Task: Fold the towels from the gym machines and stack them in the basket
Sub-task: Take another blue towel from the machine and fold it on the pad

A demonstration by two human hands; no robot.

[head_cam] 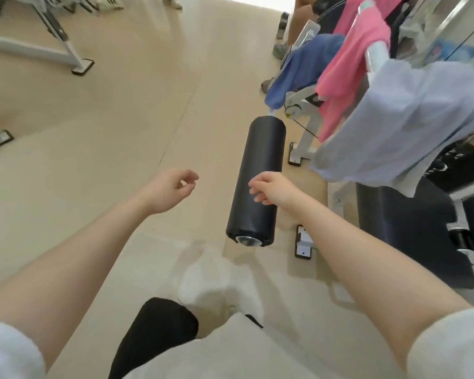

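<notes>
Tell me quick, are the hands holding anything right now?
Left hand: open, fingers loosely curled, holding nothing.
Right hand: open, fingers relaxed, holding nothing, in front of the black roller pad.

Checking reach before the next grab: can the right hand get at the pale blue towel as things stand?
Probably yes. The right hand is empty with loose fingers, and the pale blue towel hangs over the machine just ahead to its right, its lower edge free. The black roller pad lies under the hand, not between them.

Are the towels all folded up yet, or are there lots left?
Nothing looks done. The pale blue towel, pink towel and dark blue towel hang unfolded on the machine. Left hand and right hand hold nothing. No basket shows.
</notes>
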